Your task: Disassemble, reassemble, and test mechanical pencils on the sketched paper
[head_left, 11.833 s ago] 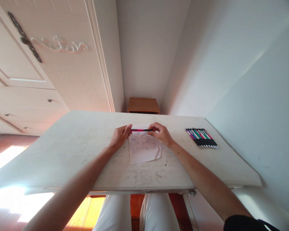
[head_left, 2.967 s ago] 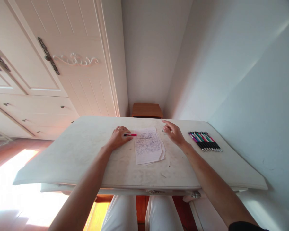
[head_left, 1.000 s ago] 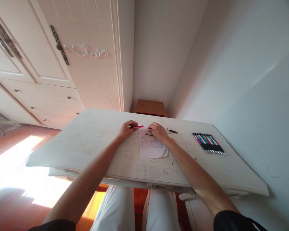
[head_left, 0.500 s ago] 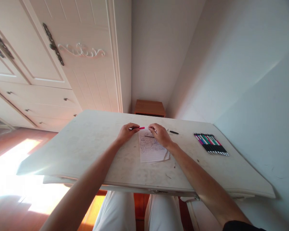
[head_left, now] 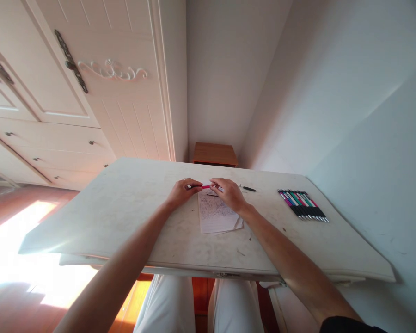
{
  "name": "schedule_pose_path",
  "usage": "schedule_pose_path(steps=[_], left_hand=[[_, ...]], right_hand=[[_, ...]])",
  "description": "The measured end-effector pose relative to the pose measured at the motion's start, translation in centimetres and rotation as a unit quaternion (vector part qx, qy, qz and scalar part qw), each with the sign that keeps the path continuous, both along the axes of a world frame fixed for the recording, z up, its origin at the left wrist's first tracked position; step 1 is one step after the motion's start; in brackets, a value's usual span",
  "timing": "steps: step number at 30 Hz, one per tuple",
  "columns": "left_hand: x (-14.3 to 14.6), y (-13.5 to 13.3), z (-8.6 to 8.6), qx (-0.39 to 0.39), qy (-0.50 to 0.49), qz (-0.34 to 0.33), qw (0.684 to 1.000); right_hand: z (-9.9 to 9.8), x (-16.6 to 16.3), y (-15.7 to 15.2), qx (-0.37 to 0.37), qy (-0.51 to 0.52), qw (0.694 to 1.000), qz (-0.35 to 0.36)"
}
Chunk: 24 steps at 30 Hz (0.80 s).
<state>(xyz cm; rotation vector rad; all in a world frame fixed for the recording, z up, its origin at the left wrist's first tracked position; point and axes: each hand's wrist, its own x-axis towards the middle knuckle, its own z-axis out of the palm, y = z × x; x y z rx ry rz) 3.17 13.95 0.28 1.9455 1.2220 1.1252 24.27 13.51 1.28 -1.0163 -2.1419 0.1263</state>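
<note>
Over the top of a scribbled sheet of paper (head_left: 217, 215), my left hand (head_left: 183, 190) is closed around a pink pen barrel (head_left: 205, 187), which points right. My right hand (head_left: 227, 192) pinches at the barrel's right end, its fingertips touching or nearly touching it. Whatever small piece those fingertips hold is too small to make out. A thin dark stick, like a pen refill (head_left: 212, 195), lies on the paper below the barrel, partly covered by my right hand. Just right of that hand is a black pen grip (head_left: 249, 189), with tiny pale bits beside it.
Several pens (head_left: 302, 205) with coloured barrels and black grips lie in a neat row on the right of the white table (head_left: 125, 208). Dark specks dot the tabletop near its front. A brown wooden cabinet (head_left: 215, 152) stands behind, a white wardrobe (head_left: 131, 106) at left, a wall at right.
My right hand has moved left, closing the gap to the pink barrel's end. My left hand still holds the barrel. The whole view has shifted slightly.
</note>
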Motion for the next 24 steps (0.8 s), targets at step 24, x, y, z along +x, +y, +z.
schedule_pose_path(steps=[24], left_hand=[[-0.4,0.0,0.7,-0.098,-0.219,-0.024,0.97]], right_hand=[[1.8,4.3,0.6,-0.134,-0.113,0.984,0.015]])
